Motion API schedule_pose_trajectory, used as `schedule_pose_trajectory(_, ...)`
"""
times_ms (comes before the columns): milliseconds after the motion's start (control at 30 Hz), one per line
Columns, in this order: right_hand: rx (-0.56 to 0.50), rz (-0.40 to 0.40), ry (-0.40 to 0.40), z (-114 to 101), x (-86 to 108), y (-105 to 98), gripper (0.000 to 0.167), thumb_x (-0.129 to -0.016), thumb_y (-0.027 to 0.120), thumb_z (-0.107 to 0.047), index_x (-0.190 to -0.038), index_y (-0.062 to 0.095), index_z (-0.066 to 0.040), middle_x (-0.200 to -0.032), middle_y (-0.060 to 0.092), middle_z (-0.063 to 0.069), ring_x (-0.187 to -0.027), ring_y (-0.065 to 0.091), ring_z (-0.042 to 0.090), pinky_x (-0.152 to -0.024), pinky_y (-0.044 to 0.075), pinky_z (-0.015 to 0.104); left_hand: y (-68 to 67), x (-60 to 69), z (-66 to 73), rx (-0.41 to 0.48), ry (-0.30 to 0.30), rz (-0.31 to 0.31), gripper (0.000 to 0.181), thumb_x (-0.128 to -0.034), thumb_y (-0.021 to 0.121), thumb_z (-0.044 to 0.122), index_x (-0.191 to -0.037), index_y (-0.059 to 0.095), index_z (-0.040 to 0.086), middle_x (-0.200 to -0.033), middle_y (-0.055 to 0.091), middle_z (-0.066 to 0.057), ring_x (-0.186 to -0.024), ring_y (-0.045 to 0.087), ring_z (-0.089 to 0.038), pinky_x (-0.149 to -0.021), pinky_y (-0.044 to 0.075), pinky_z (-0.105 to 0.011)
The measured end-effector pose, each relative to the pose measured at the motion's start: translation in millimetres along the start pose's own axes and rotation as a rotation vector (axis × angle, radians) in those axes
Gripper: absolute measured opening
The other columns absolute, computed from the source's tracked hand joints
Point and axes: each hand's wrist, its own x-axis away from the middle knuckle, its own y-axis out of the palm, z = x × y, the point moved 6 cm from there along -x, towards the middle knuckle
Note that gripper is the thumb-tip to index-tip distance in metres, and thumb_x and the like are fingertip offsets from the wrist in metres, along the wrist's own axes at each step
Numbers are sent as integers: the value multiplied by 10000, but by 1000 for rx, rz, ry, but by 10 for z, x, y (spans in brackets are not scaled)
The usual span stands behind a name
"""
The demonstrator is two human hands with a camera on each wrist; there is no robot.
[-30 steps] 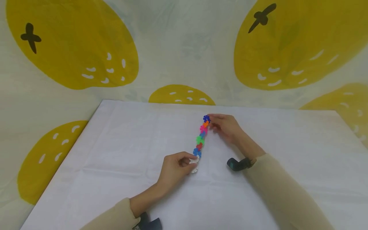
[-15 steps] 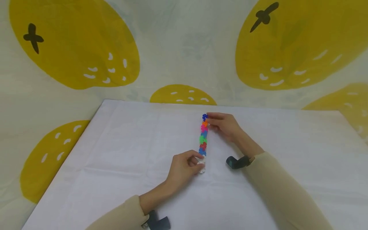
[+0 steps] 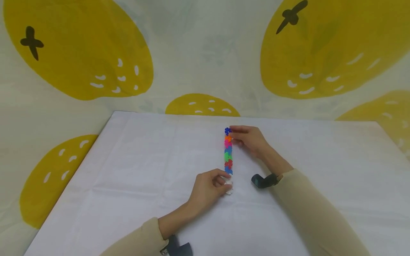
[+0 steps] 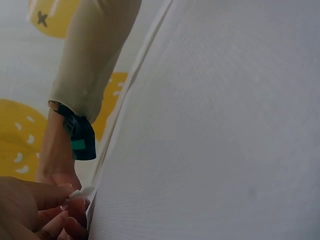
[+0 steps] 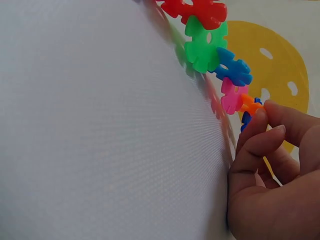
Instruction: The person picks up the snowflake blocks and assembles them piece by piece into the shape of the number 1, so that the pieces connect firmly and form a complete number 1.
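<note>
A straight chain of interlocking plastic snowflake discs runs away from me along the table, with white, blue, red, green, pink, orange and dark blue pieces. At its near end my left hand pinches a white disc between thumb and finger. My right hand pinches the far end near the orange disc and the dark blue disc. Up close in the right wrist view, a green disc and a red disc show slotted petals. My left fingers partly cover the white pieces.
A white cloth with faint creases covers the table. Behind it hangs a pale backdrop printed with large yellow fruit. Dark wrist cameras sit under both sleeves.
My left hand has moved right with the near end of the chain, so the chain has gone from slanted and uneven to straight. My right hand has barely moved.
</note>
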Motion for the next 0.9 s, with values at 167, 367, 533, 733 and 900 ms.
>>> schedule_pose_trajectory(167,33,1,-11,26,-5,-15,398,-905,679,-186,-1289,610,-111,-1146,636,119,-807,630,189,-670,494,189,-5,3,11,-17,-2,-12,197,-776,784,48,-960,716,69,-699,615,54,-568,576,-44,-539,497,-208)
schedule_pose_trajectory(367,58,-6,-15,35,11,-15,399,-907,677,-208,-1289,609,-117,-1129,635,122,-834,616,220,-696,502,196,-1,11,-1,-29,-1,-24,190,-785,784,74,-961,714,75,-699,615,63,-577,561,-43,-539,482,-202)
schedule_pose_trajectory(533,49,-9,-12,39,26,-13,403,-912,669,-183,-1300,598,-101,-1146,631,132,-822,624,208,-702,505,191,14,15,-16,-28,3,-32,190,-790,784,91,-966,712,84,-700,616,69,-580,561,-44,-543,484,-204)
schedule_pose_trajectory(733,51,-10,-25,38,37,-15,410,-914,664,-161,-1308,588,-83,-1127,636,153,-793,635,191,-690,506,185,17,15,-18,-20,13,-42,205,-788,792,123,-976,713,104,-705,618,73,-592,562,-49,-562,491,-213)
schedule_pose_trajectory(900,83,-9,-27,44,38,-15,406,-917,663,-191,-1307,591,-106,-1126,635,129,-803,617,204,-693,507,190,32,9,-39,-37,4,-49,208,-789,794,131,-982,717,120,-706,619,78,-591,562,-54,-563,493,-216)
